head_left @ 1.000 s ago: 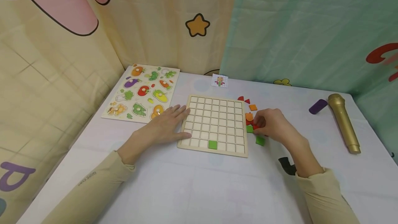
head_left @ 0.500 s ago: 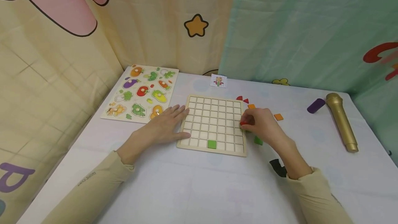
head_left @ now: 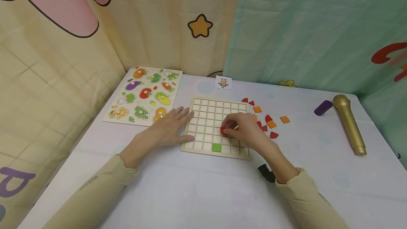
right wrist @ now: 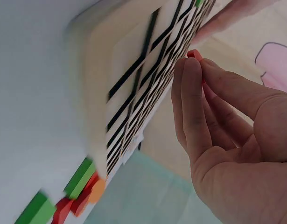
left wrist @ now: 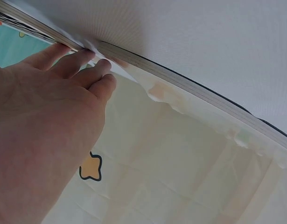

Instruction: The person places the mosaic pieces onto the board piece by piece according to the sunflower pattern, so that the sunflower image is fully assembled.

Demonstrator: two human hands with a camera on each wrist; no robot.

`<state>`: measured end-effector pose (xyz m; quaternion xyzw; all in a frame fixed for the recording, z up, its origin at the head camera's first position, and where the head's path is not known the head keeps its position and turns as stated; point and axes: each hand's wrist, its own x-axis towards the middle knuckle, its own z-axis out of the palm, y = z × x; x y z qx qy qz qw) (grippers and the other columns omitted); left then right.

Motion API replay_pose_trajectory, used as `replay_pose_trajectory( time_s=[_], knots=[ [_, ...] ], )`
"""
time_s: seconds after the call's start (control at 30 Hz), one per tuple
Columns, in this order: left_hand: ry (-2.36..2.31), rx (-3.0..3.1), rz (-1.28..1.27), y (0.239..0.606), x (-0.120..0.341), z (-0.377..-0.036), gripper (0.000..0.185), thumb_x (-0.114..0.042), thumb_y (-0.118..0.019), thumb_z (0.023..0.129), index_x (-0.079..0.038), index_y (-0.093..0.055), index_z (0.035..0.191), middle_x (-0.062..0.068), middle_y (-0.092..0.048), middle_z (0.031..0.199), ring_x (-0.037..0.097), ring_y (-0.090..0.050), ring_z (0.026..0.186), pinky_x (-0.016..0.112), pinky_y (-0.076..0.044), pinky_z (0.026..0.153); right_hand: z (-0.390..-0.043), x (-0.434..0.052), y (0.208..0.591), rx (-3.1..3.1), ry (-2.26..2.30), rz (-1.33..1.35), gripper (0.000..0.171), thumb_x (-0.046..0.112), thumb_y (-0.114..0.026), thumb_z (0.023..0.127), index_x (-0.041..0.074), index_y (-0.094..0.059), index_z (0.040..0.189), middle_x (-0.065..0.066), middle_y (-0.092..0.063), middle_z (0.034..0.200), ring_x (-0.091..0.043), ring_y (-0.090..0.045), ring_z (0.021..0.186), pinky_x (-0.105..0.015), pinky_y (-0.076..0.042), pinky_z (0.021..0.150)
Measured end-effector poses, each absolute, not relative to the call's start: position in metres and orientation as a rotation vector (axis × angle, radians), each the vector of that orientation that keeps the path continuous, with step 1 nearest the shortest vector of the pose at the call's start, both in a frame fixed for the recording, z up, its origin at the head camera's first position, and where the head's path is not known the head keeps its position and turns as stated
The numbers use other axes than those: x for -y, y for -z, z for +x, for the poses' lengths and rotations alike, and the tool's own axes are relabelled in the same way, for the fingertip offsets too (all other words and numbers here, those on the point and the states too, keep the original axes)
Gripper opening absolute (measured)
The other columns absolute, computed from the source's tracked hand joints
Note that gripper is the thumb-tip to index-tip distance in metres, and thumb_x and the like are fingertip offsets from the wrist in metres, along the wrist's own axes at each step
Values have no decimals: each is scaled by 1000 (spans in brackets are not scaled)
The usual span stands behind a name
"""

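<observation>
A wooden grid board [head_left: 198, 153] lies on the white table, with one green square tile [head_left: 217, 147] in its nearest row. My left hand [head_left: 170, 126] rests on the board's left edge, fingers and thumb extended. Between the thumb and fingertips of my right hand [head_left: 243, 128] I pinch a small red tile [head_left: 223, 131], over the middle of the board. In the right wrist view only the end of this red tile [right wrist: 194, 54] sticks out past the fingertips. Loose red tiles [head_left: 274, 135] and orange square tiles [head_left: 284, 119] lie right of the board; green tiles [right wrist: 80, 178] show there in the right wrist view.
A vegetable puzzle board [head_left: 146, 109] lies at the back left, close to my left hand. Behind the grid stands a small picture card [head_left: 223, 82]. Far right are a gold microphone [head_left: 351, 126] and a purple cylinder [head_left: 323, 108]. Curtains [head_left: 286, 45] border the table's back.
My right hand has picked up the red tile and carried it left from the loose tiles to over the grid. More loose tiles now show where it was. My left hand stays still.
</observation>
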<state>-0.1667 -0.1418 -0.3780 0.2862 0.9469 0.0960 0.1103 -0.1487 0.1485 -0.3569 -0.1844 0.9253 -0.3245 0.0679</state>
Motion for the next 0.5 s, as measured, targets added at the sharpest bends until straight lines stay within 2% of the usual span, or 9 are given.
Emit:
replay_pose_trajectory(
  time_s=[0.5],
  knots=[
    [-298,-2780,841,382,145,-169,95,-66,-60,99,-14,-24,169,12,-20,176,36,-15,164,52,-16,133,-147,-109,368,-2728,1038,-491,10,16,-84,91,13,-76,96,3,-71,84,-16,-65,82,-26,-58,74]
  ],
)
